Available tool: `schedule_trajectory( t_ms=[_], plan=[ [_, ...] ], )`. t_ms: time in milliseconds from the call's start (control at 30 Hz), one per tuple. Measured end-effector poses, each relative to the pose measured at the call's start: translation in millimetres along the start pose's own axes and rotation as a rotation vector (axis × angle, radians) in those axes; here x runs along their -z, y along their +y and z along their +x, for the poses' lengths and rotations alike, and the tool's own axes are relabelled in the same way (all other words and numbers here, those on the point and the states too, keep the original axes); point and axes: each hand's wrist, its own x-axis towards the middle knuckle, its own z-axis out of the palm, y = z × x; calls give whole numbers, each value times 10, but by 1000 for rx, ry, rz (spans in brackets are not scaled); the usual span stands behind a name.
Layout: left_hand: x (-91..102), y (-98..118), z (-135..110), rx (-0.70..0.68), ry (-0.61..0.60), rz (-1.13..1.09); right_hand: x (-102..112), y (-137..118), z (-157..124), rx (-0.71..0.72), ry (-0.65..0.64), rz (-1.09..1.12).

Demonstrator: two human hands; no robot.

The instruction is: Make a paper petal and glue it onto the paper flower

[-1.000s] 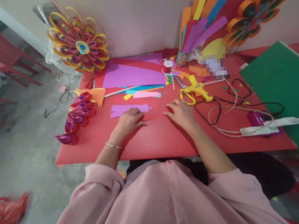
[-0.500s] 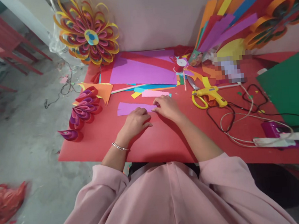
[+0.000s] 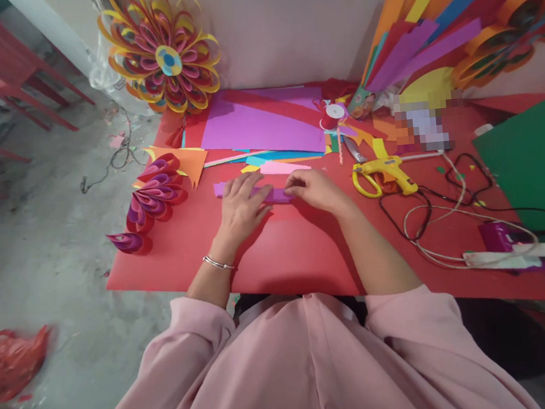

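A purple paper strip (image 3: 279, 195) lies on the red tabletop in front of me, looking narrow and folded along its length. My left hand (image 3: 243, 202) rests over its left part with the fingers stretched out and lying flat. At the strip's right end, my right hand (image 3: 316, 190) pinches the paper between thumb and fingers. Just beyond the strip is a small pink paper piece (image 3: 284, 166). Part of the purple strip is hidden under my left hand.
To the left lie curled purple and red paper petals (image 3: 156, 189). A yellow glue gun (image 3: 388, 172) with yellow-handled scissors (image 3: 367, 183) and looping cords sits at right. Behind are a large purple sheet (image 3: 260, 126), a red ribbon spool (image 3: 330, 118) and a paper flower (image 3: 167, 61).
The purple strip has gone from wide and flat to narrow, as if folded over. My left hand has moved up and spread its fingers on it; my right hand has shifted slightly right.
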Motion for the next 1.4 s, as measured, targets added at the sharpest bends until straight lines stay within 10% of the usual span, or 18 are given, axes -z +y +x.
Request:
schedule_trajectory(
  t_ms=[433, 967, 1400],
  plan=[
    [-320, 431, 74, -96, -160, -83, 313, 566, -829, -80, 286, 89],
    [-385, 462, 94, -15, -273, -112, 187, 815, -942, 34, 249, -192],
    [-495, 516, 66, -62, -236, -164, -3, 842, -1048, -285, 487, 548]
  ],
)
